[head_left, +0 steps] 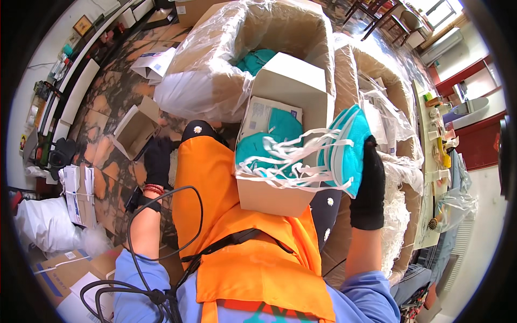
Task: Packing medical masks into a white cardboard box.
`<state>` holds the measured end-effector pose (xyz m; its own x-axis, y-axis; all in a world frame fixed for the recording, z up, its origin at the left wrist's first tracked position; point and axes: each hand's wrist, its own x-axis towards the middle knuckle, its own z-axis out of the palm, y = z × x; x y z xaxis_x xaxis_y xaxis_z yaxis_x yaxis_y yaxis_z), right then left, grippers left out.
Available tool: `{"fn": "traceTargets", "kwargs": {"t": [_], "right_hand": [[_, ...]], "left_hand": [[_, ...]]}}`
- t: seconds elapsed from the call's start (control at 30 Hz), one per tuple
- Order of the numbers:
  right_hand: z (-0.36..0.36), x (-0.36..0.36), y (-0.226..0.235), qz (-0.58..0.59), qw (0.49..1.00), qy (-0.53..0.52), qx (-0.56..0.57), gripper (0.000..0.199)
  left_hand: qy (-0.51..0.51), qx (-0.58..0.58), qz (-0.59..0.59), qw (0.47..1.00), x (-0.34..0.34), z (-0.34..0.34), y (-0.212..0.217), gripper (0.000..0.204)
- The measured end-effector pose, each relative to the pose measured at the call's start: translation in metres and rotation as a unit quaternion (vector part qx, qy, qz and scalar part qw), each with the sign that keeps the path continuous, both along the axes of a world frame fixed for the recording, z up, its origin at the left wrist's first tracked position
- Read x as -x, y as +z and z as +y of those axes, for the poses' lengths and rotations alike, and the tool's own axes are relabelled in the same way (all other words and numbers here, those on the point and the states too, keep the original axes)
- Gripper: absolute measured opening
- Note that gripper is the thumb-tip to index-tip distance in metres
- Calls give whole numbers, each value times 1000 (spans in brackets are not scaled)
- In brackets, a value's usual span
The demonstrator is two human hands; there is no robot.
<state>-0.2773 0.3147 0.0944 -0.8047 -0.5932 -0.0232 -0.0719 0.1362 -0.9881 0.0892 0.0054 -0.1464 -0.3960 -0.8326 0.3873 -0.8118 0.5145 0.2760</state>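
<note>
Right hand: black glove [368, 185] clamped round a stack of teal face masks [344, 148], white ear straps trailing off to the left.
Stack position: held up just beside the right edge of the small white box [272, 196] on my lap, straps draped over the box's rim.
Left hand: also black-gloved [158, 161], down by my left knee, near an open cardboard carton [134, 132] on the floor; fingers curled downward, and I cannot tell whether they grip anything.
Step, as I read it: masks are being moved between hand and white box, the bundle hovering at the box mouth.
Next move calls for: keeping the loose straps from snagging on the rim, and a steady box on the orange apron [237, 237], since nothing else braces it.
Masks in the box: at least two teal ones visible on top, with a printed paper sheet [264, 116] behind them.
Masks in hand: several pressed together; too tight to count.
Big boxes: two plastic-lined cartons ahead, the nearer [247, 48] showing more teal inside, another [388, 102] at right.
</note>
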Motion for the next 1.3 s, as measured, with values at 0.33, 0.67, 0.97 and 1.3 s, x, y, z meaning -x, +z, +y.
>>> {"fn": "traceTargets", "kwargs": {"t": [0.33,0.67,0.97,1.3], "right_hand": [[-3,-16,-5,-280,957,25,74,56],[9,-25,-44,-123,989,-16,84,32],[1,-35,64,293,913,282,23,81],[14,-15,-3,232,901,345,-122,29]], "left_hand": [[-433,-477,227,731,167,149,210,42],[-377,-486,291,733,205,167,209,53],[-587,-175,-24,790,200,135,258,43],[-513,-298,-67,802,198,133,280,29]]}}
